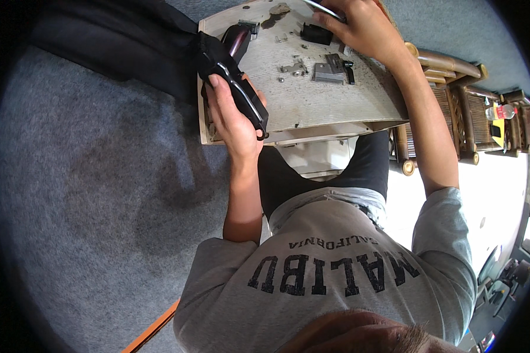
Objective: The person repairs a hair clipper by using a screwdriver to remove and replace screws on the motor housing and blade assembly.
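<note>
My left hand [234, 120] is wrapped round a black hair clipper [246, 97] with a silvery strip along its side, held over the left edge of the wooden tabletop [312, 109]. Just beyond it lies a second, dark purple clipper [237, 40] with a metal blade head. At the far edge my right hand [368, 26] is closed on a slim white and dark tool [321, 7], which the picture's top edge cuts off. Near that hand are a black plastic piece [317, 33], a flat metal clipper blade [328, 73] and a small black part [349, 72].
Several tiny metal parts [294, 68] lie loose mid-table. A dark stain [275, 19] marks the far left of the top. Black cloth [123, 38] hangs at the left above grey carpet [100, 176]. Bamboo furniture [444, 65] stands at the right, with a bottle [500, 112] on it.
</note>
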A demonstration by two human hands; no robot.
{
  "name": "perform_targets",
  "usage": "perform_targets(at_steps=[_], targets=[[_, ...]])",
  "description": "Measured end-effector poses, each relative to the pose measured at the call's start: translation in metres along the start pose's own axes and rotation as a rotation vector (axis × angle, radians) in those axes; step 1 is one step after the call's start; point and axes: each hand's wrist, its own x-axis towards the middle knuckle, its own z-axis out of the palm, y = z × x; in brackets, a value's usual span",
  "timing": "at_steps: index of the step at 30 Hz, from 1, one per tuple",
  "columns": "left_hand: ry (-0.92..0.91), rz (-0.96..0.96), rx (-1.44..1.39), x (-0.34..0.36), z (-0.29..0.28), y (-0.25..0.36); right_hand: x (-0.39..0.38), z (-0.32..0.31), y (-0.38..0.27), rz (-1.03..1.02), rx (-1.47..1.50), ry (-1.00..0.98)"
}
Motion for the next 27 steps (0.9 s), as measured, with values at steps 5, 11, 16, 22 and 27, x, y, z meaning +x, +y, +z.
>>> perform_targets(at_steps=[5,11,16,22,27], targets=[[-0.013,0.010,0.046,0.003,-0.003,-0.002,-0.012,0.011,0.011,0.017,-0.186,-0.186],[-0.046,0.038,0.072,0.004,-0.006,-0.004,-0.013,0.018,0.011,-0.038,-0.126,-0.074],[-0.038,0.025,0.006,0.004,-0.007,-0.004,-0.004,-0.001,-0.001,0.062,-0.087,-0.106],[-0.036,0.041,-0.023,0.002,-0.005,-0.003,-0.006,0.005,0.009,0.020,-0.067,-0.128],[0.061,0.052,0.299,0.011,-0.011,-0.017,-0.003,0.004,-0.004,-0.023,-0.094,-0.080]])
